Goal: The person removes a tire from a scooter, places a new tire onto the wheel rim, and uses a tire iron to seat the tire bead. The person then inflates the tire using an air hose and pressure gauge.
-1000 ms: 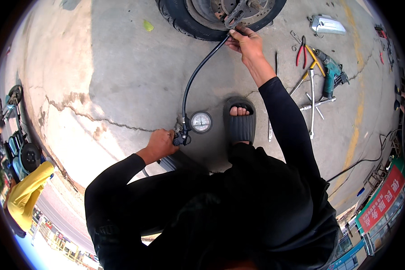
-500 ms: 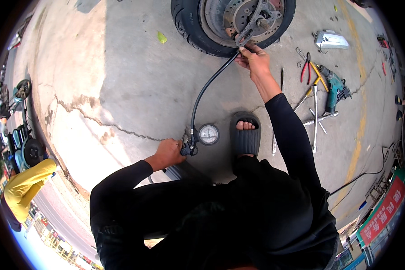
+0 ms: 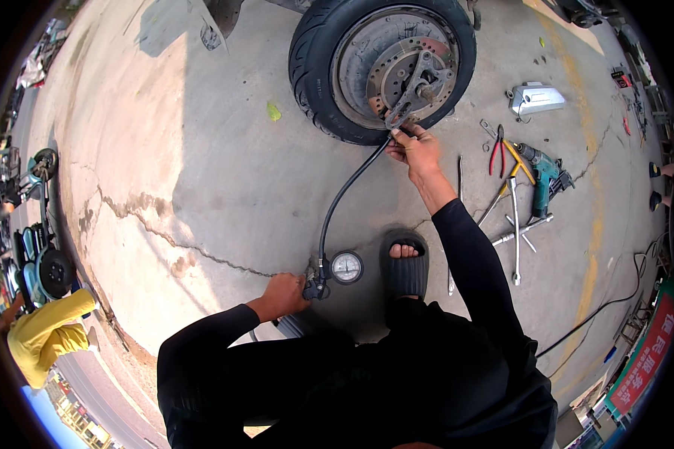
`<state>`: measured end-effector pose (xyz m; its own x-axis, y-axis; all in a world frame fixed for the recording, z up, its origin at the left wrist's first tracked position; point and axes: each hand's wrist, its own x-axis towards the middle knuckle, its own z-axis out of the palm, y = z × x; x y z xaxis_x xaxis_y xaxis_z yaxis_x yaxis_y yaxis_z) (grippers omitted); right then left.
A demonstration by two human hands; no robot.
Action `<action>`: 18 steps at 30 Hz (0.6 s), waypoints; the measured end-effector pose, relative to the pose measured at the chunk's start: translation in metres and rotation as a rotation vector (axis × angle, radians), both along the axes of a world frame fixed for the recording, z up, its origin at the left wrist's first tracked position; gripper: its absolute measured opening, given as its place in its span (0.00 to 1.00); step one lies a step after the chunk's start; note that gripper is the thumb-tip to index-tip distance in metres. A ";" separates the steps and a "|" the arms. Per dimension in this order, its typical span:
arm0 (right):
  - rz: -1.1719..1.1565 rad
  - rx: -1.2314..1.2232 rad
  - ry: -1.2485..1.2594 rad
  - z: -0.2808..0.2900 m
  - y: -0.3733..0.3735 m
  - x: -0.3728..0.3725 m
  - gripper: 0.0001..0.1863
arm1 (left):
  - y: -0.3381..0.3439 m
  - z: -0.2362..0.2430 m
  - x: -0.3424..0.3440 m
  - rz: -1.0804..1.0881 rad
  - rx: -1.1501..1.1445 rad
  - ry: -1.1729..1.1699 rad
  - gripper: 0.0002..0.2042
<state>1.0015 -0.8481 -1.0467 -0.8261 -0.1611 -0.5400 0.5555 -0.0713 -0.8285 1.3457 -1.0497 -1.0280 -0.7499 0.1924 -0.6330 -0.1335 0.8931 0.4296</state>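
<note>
A wheel with a black tyre (image 3: pixel 314 97) stands at the far middle, a drilled brake disc (image 3: pixel 382 84) and a metal bracket (image 3: pixel 406 103) on its near side. My right hand (image 3: pixel 419 152) is at the wheel's lower rim, fingers pinched round the end of a black air hose (image 3: pixel 335 200); the fingers cover where the hose meets the wheel. The hose curves back to a tyre inflator (image 3: pixel 317 289) with a round dial gauge (image 3: pixel 347 267). My left hand (image 3: pixel 280 297) is closed round the inflator's handle, low over the ground.
Right of my right arm lie red-handled pliers (image 3: pixel 496 153), a teal cordless power tool (image 3: pixel 544 179), a cross wrench (image 3: pixel 517 230), a long wrench (image 3: pixel 514 251) and a silver cover (image 3: pixel 538 99). A black cable (image 3: pixel 588 318) runs at right. A person in yellow trousers (image 3: pixel 49 329) and parked scooters (image 3: pixel 45 254) are at left.
The view has tilted up, so the wheel, hands and tools sit lower in the picture and more of the wheel shows. Both hands keep their holds on the inflator and hose.
</note>
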 end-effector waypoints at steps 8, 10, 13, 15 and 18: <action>-0.014 0.013 0.007 0.003 0.000 0.000 0.15 | 0.000 -0.013 0.007 -0.054 0.014 0.170 0.19; -0.015 0.027 0.004 0.004 0.000 0.000 0.15 | -0.002 -0.017 0.009 -0.061 0.020 0.201 0.20; -0.031 0.017 -0.011 0.010 -0.003 0.002 0.13 | 0.001 -0.014 0.006 -0.056 0.020 0.193 0.20; -0.034 0.011 0.002 0.008 -0.001 0.002 0.12 | 0.002 -0.013 0.004 -0.062 0.031 0.190 0.20; -0.031 -0.004 0.005 0.008 -0.002 0.001 0.11 | 0.002 -0.009 0.002 -0.070 0.022 0.138 0.19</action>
